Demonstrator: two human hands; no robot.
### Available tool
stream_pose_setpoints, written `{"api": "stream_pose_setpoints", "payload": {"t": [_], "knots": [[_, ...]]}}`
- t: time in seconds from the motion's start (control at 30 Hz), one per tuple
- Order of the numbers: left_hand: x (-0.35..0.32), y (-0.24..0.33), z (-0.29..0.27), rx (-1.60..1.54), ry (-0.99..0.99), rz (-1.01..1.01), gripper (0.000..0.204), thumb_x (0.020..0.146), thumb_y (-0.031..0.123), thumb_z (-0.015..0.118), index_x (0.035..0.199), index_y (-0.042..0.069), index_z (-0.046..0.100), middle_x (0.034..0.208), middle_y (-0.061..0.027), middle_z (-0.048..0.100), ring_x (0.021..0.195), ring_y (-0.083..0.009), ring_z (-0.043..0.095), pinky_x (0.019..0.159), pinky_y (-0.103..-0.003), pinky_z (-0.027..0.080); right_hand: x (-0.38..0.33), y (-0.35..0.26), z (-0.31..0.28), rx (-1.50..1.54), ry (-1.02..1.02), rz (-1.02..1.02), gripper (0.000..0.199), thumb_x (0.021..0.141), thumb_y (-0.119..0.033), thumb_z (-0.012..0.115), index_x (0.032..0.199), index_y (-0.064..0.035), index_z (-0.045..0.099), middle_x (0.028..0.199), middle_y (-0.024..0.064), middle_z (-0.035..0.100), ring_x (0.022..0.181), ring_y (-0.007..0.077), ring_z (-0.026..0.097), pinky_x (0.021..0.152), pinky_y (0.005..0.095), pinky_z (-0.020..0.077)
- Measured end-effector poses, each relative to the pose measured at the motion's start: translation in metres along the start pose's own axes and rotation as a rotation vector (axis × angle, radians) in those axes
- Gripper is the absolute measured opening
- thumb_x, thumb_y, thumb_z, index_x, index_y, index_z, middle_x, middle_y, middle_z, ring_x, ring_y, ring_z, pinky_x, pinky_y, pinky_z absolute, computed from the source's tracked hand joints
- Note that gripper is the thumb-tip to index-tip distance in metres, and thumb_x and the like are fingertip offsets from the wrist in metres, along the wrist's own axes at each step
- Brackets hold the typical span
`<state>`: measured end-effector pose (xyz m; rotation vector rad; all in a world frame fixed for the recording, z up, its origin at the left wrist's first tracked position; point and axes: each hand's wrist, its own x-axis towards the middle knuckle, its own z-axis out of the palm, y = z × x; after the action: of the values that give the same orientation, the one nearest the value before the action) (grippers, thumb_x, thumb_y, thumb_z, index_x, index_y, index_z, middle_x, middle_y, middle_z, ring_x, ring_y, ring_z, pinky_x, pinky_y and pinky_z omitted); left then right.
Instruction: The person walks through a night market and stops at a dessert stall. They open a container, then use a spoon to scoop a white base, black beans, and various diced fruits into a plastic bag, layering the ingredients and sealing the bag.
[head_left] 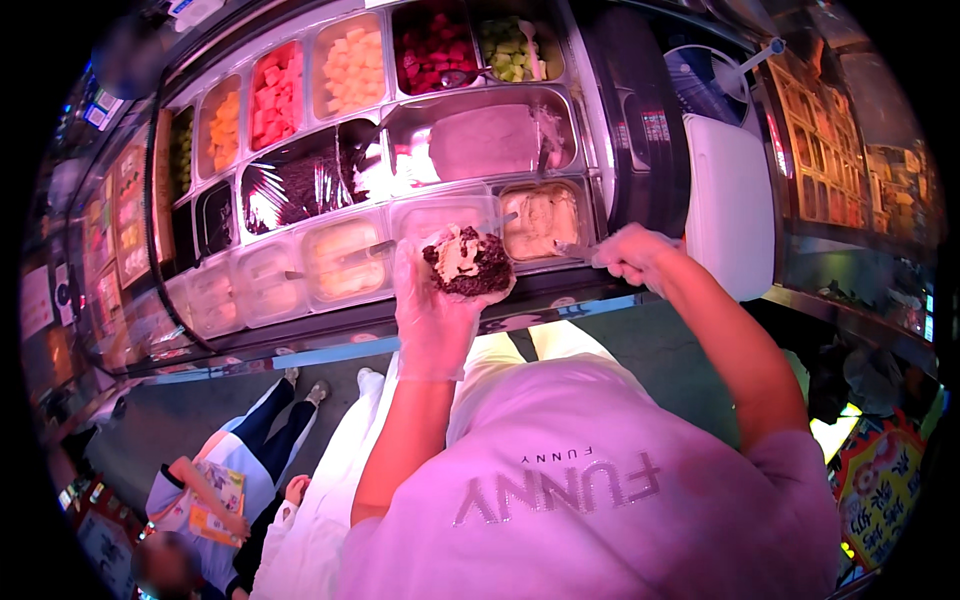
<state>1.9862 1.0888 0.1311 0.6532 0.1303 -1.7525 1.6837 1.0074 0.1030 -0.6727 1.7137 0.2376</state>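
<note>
**Topping a hand-held dessert at the serving counter**

Head view: the left hand [432, 310], in a thin clear glove, is raised in front of the counter [400, 330] with its fingers cupped closed around a dessert portion [468, 262], dark and crumbly with a pale creamy dollop on top. The portion sits just in front of the counter's near row of tubs, right below the pale cream tub [541, 218].

The right hand [632, 255], also gloved, is closed around the handle of a metal spoon [578, 250], whose tip points toward the cream tub, just to the right of the portion. Whether the spoon carries anything cannot be made out.

Behind the cream tub lie a large steel tray [480, 140] with a pinkish mass and a foil-lined tray [300, 180] of dark filling; farther back stand tubs of cut fruit [350, 65] in orange, red, yellow and green. Below the counter's front edge another person [215, 480] stands holding a colourful leaflet.

By my judgement, the step in hand is adding toppings. The next move calls for a steady left hand and a careful scoop, so nothing slides off the heaped portion.
</note>
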Motion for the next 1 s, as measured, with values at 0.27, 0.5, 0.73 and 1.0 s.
{"api": "stream_pose_setpoints", "payload": {"t": [0.27,0.5,0.73,1.0], "knots": [[0.026,-0.021,0.010,0.000,-0.080,-0.008,0.073,0.102,0.064,0.041,0.150,0.009,0.040,0.152,-0.0121,0.046,0.140,-0.0329,0.045,0.113,-0.059,0.036,-0.096,0.033,0.068,0.282,0.347,-1.137,0.040,0.093,-0.007,0.071,0.131,0.0007,0.065,0.063,0.0026,0.055,0.051,0.0104,0.048,0.050,0.0284,0.0423],[0.033,-0.039,0.040,-0.124,-0.140,0.004,0.081,0.098,0.068,0.042,0.152,0.009,0.037,0.156,-0.0124,0.042,0.142,-0.0333,0.039,0.119,-0.055,0.026,-0.100,0.037,0.107,-0.873,1.047,-1.337,0.062,0.078,0.004,0.064,0.139,0.0005,0.059,0.071,0.0049,0.040,0.049,0.0158,0.049,0.044,0.0309,0.0423],[0.041,-0.036,0.051,-0.102,-0.143,0.125,0.077,0.099,0.065,0.045,0.151,0.008,0.038,0.152,-0.0104,0.045,0.141,-0.0313,0.040,0.120,-0.050,0.027,-0.104,0.046,0.098,-0.903,1.006,-1.414,0.065,0.073,0.007,0.062,0.138,0.0041,0.059,0.070,0.0043,0.039,0.047,0.0128,0.044,0.043,0.0295,0.0410],[0.026,-0.031,0.061,-0.198,-0.287,0.085,0.070,0.102,0.059,0.045,0.152,0.010,0.037,0.150,-0.0087,0.047,0.140,-0.0287,0.043,0.122,-0.047,0.026,-0.133,0.038,0.057,-0.736,0.918,-1.466,0.063,0.079,0.005,0.065,0.141,-0.0012,0.059,0.069,0.0050,0.036,0.049,0.0155,0.042,0.044,0.0303,0.0382]]}}
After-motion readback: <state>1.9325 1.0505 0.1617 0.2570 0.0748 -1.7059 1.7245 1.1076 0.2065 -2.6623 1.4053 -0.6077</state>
